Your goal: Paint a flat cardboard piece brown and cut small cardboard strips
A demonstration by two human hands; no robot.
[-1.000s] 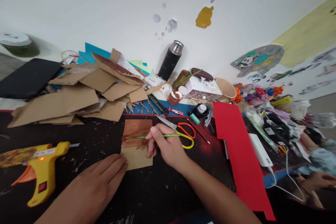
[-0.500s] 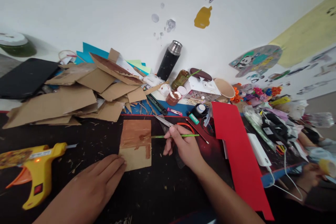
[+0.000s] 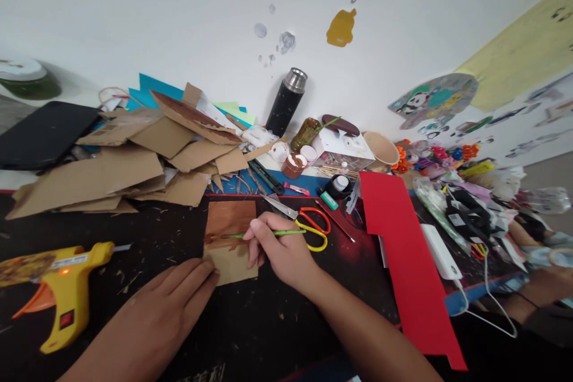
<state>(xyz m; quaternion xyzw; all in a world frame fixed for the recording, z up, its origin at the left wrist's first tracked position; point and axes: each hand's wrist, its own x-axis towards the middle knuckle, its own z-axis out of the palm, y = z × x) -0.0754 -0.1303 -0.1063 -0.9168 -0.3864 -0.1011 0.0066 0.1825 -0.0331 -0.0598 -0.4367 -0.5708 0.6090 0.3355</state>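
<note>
A square piece of cardboard (image 3: 233, 271) lies on the dark table, its upper part coated in brown paint and its lower part bare. Across its lower left corner rest the fingertips of my left hand (image 3: 179, 292), stretched out flat. My right hand (image 3: 284, 250) pinches a thin green paintbrush (image 3: 286, 232), whose tip reaches over the brown area near its lower border. Just beyond that hand lie scissors (image 3: 316, 230) with orange and yellow handles. An uncapped jar of brown paint (image 3: 293, 166) stands farther back.
On the left lies a yellow hot glue gun (image 3: 67, 286), with a heap of cardboard scraps (image 3: 116, 173) behind it. A long red sheet (image 3: 403, 256) lies to the right. A black flask (image 3: 286, 101) stands by the wall. Another person's arm (image 3: 532, 295) shows at far right.
My right hand has moved left with the paintbrush, bringing it over the cardboard and uncovering the scissors' handles. My left hand stays on the corner. The other person's hand at far right has shifted.
</note>
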